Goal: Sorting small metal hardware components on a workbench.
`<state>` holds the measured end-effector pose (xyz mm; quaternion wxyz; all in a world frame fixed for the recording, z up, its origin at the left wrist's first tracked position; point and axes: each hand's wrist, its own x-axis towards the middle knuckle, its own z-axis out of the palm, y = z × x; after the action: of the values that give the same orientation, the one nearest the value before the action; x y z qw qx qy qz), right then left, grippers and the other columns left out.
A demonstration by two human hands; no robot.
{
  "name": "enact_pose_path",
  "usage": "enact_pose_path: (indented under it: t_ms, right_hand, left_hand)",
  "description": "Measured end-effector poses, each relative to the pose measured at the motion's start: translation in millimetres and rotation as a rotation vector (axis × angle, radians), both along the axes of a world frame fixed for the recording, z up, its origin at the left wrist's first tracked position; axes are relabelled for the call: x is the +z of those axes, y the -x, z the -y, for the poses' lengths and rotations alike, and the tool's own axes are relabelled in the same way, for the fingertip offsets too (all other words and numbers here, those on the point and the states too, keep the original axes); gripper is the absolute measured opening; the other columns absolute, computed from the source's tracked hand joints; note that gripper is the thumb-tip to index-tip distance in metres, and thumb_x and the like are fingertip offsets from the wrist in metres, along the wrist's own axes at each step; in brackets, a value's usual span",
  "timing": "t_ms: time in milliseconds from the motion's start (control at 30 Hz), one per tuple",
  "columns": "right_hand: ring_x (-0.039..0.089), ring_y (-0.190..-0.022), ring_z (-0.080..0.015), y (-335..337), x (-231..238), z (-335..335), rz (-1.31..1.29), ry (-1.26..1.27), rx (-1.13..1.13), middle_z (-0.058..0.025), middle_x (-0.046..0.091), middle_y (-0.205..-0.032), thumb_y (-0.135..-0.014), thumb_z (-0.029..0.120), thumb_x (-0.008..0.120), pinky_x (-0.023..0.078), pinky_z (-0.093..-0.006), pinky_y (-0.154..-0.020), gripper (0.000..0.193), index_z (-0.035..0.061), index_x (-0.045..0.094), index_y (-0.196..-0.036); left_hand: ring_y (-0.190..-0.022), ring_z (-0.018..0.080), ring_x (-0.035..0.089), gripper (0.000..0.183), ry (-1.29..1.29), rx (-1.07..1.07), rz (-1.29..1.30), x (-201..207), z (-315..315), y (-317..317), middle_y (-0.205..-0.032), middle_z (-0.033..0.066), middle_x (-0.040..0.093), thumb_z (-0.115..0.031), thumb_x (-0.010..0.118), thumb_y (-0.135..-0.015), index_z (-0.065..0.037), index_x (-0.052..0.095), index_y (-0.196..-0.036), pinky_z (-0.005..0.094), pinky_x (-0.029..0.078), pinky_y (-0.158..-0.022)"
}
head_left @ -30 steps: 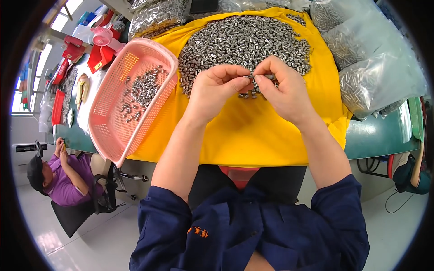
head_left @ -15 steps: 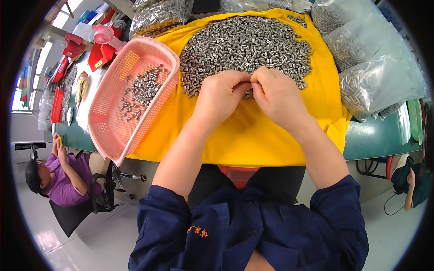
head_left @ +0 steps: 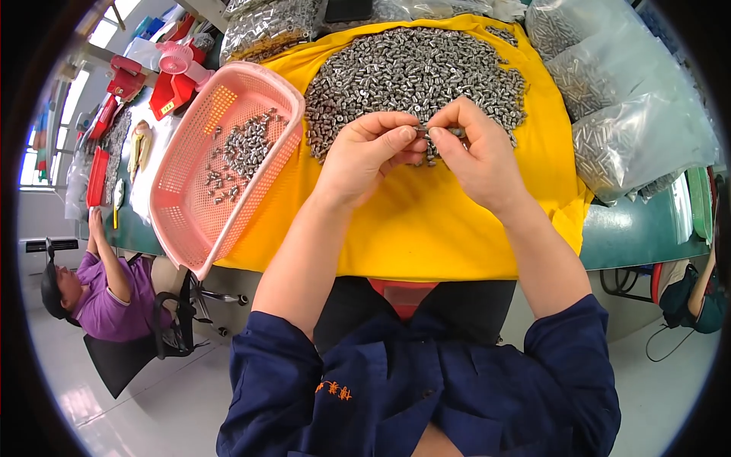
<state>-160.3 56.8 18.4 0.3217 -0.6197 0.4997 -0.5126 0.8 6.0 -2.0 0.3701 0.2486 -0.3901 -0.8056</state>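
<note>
My left hand [head_left: 371,152] and my right hand [head_left: 478,154] meet over the near edge of a large pile of small silvery metal cylinders [head_left: 411,72]. Both are closed in a pinch, thumbs against fingertips. Between them is a small metal piece [head_left: 425,131], with its details mostly covered by the fingers. Another metal cylinder [head_left: 457,132] shows by the right thumb and index finger; I cannot tell whether it is gripped or lies behind. The pile rests on a yellow cloth [head_left: 426,236]. To the left stands a pink perforated basket [head_left: 179,179] with a scatter of similar cylinders inside.
Clear plastic bags [head_left: 609,141] of metal parts line the right side, and another bag [head_left: 270,30] lies at the back left. A black phone-like slab [head_left: 349,9] is at the back. Beyond the basket are red bins [head_left: 169,95] and a person in purple [head_left: 118,305].
My hands have turned and raised their fingertips, so the thumbs and the metal piece between them now show. At the far left, the other person's hands have left a yellow object on the table.
</note>
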Motion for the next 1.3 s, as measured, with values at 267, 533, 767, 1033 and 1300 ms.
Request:
enact_pose_path:
  t_ms: [267, 533, 767, 1033, 1300]
  right_hand:
    - [0.057, -0.06, -0.021, -1, 0, -2, -0.239, 0.119, -0.031, -0.0105, 0.057, -0.07, -0.079, 0.006, 0.05, 0.044, -0.0297, -0.054, 0.005, 0.0022, 0.049, -0.082]
    - [0.056, -0.058, -0.0252, -6, -1, -3, -0.21, 0.147, -0.047, -0.0112, 0.056, -0.068, -0.078, 0.005, 0.05, 0.044, -0.0328, -0.053, 0.005, 0.0022, 0.048, -0.082]
    - [0.055, -0.057, -0.0164, -6, 9, -10, -0.089, 0.098, 0.015, -0.0083, 0.056, -0.068, -0.079, 0.004, 0.051, 0.043, -0.0273, -0.053, 0.004, 0.0017, 0.049, -0.082]
    - [0.054, -0.055, -0.0155, -12, 6, -12, -0.095, 0.158, 0.149, -0.0075, 0.055, -0.065, -0.079, 0.006, 0.051, 0.042, -0.0266, -0.052, 0.004, 0.0031, 0.05, -0.082]
    - [0.036, -0.053, -0.002, 13, 13, 0, 0.171, 0.127, -0.07, 0.0045, 0.045, -0.061, -0.083, 0.007, 0.052, 0.032, -0.0184, -0.047, 0.004, 0.0027, 0.051, -0.082]
  left_hand:
    - [-0.078, 0.017, 0.061, 0.014, 0.18, 0.055, 0.147, -5, 1, 2, -0.087, 0.0095, 0.062, -0.002, 0.055, -0.082, 0.0, 0.058, -0.095, 0.0285, 0.051, -0.073]
    - [-0.076, 0.0153, 0.061, 0.012, 0.297, 0.163, 0.163, 3, -5, 8, -0.084, 0.0088, 0.062, 0.001, 0.057, -0.08, 0.002, 0.059, -0.092, 0.0262, 0.05, -0.071]
    - [-0.078, 0.0178, 0.061, 0.013, 0.304, 0.182, 0.212, 10, -15, 0, -0.086, 0.0101, 0.062, 0.003, 0.057, -0.079, 0.003, 0.058, -0.092, 0.0278, 0.05, -0.074]
    - [-0.074, 0.0122, 0.06, 0.01, 0.482, 0.268, 0.348, 21, -34, -11, -0.08, 0.0063, 0.062, 0.002, 0.059, -0.077, 0.001, 0.059, -0.087, 0.0224, 0.048, -0.068]
    - [-0.073, 0.01, 0.058, 0.014, 0.701, 0.776, 0.86, 64, 2, -121, -0.078, 0.0056, 0.062, -0.006, 0.059, -0.08, 0.004, 0.06, -0.09, 0.0224, 0.046, -0.067]
